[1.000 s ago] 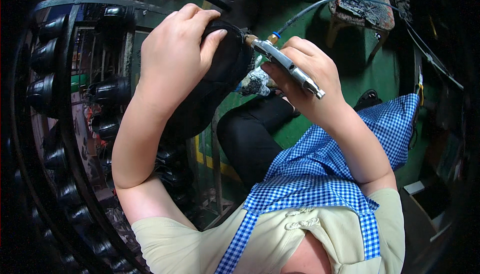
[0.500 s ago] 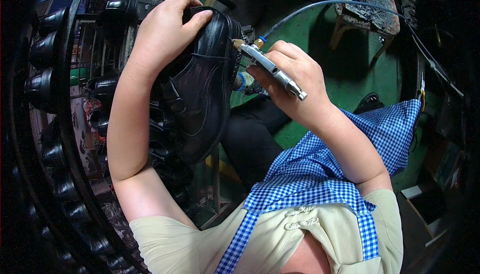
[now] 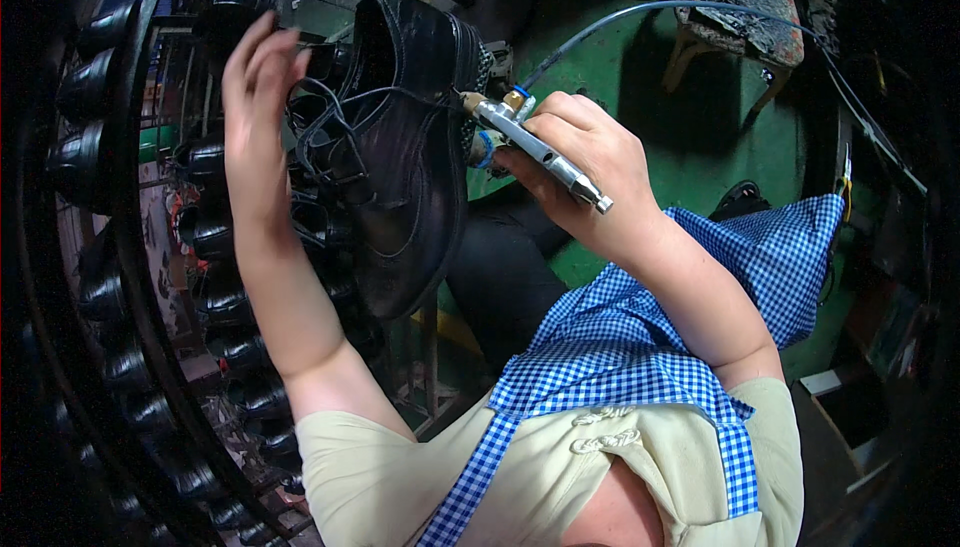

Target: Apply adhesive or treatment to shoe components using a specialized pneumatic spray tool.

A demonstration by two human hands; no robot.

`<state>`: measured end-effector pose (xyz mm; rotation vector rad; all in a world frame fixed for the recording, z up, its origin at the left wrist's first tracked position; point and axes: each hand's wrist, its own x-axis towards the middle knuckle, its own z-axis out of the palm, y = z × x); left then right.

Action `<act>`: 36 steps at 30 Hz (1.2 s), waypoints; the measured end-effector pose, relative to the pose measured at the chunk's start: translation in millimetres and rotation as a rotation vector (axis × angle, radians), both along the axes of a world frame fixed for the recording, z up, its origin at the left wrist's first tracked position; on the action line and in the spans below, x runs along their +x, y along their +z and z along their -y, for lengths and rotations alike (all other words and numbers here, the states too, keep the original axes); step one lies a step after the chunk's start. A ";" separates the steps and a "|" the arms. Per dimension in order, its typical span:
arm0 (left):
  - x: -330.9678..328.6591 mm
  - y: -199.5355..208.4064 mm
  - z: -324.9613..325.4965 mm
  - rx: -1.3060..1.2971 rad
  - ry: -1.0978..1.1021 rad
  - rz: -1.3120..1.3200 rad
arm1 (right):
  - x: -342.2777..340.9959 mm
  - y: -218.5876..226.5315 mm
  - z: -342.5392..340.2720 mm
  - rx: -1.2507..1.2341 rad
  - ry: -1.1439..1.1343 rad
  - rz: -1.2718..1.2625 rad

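Observation:
A black lace-up shoe (image 3: 410,177) is in front of me, its opening at the far end and its toe toward me. Its loose black laces (image 3: 335,112) lie looped over its left side. My left hand (image 3: 262,77) is raised off the shoe to its left, slightly blurred, with its fingers loosely apart and nothing seen in them. In my right hand (image 3: 590,152) is a slim metal spray gun (image 3: 545,152), its brass nozzle at the shoe's right side. What holds the shoe up from below is hidden.
A grey air hose (image 3: 640,9) runs from the spray gun over a worn stool (image 3: 735,7) at the far right. On the left, a metal rack (image 3: 150,297) carries several black shoes (image 3: 85,92). A blue checked apron (image 3: 620,347) covers my lap.
My left hand has let go of the shoe's far end and moved left. The laces now hang looser, and the opening shows. The spray gun has barely moved.

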<state>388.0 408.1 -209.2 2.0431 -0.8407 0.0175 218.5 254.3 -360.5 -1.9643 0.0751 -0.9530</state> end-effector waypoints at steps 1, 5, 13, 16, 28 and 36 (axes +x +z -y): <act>-6.3 -7.6 -30.6 -0.107 0.050 -0.066 | 0.8 0.3 -0.6 0.010 0.011 0.009; -69.7 -24.1 -127.1 0.134 0.134 -0.180 | 1.6 4.9 -1.9 0.013 0.051 -0.009; -107.0 -21.0 -140.3 0.455 -0.277 0.033 | -6.5 4.7 -2.0 0.016 0.118 -0.004; -107.6 -18.1 -137.4 0.471 -0.303 0.025 | -11.4 6.0 -6.0 0.030 0.146 -0.002; -117.0 -6.8 -109.1 0.677 -0.471 0.233 | -41.6 9.6 8.6 0.038 0.335 -0.089; -119.2 0.5 -82.0 0.763 -0.536 0.367 | -68.5 16.7 20.2 -0.004 0.398 -0.248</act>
